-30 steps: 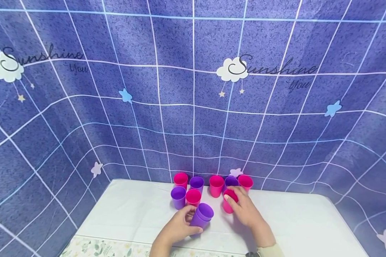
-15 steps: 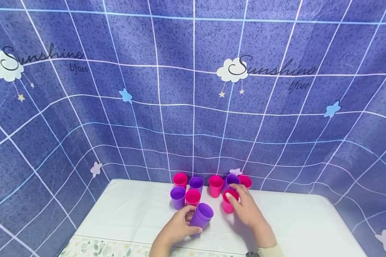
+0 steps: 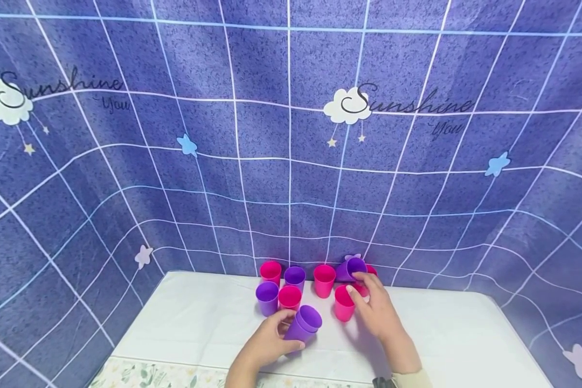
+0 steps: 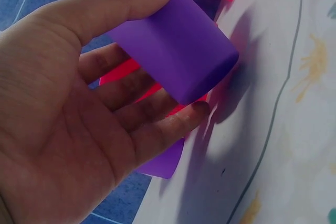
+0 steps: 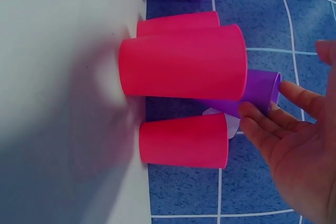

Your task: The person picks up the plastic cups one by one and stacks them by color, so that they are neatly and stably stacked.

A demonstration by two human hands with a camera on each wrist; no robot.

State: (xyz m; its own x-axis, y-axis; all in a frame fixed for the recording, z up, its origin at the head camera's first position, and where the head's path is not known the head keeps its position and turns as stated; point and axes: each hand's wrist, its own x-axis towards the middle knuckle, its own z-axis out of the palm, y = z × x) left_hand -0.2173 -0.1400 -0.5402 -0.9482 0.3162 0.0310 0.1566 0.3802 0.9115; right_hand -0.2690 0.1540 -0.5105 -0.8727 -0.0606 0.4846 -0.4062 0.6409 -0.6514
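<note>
My left hand (image 3: 271, 337) grips two nested purple cups (image 4: 178, 40), thumb on one side and fingers on the other; they tilt above the white table, mouths up and to the right. My right hand (image 3: 380, 310) reaches over a pink cup (image 3: 344, 304) to the back. Its fingers hold the rim of a purple cup (image 3: 349, 271), which leans over with its mouth to the right. In the right wrist view the thumb stands apart from that purple cup (image 5: 257, 90). Another pink cup (image 3: 324, 280) stands upright left of it, and one more pink cup (image 5: 184, 140) is partly hidden behind the right hand.
Left of centre stand upright cups: pink (image 3: 270, 272) and purple (image 3: 295, 276) behind, purple (image 3: 267, 298) and pink (image 3: 289, 296) in front. A blue patterned curtain (image 3: 252, 178) hangs right behind the cups. Floral cloth (image 3: 150, 373) borders the table's (image 3: 199, 318) front.
My right hand has moved off the front pink cup to the purple cup behind, which has gone from upright to leaning. The left hand keeps its two purple cups nearly still.
</note>
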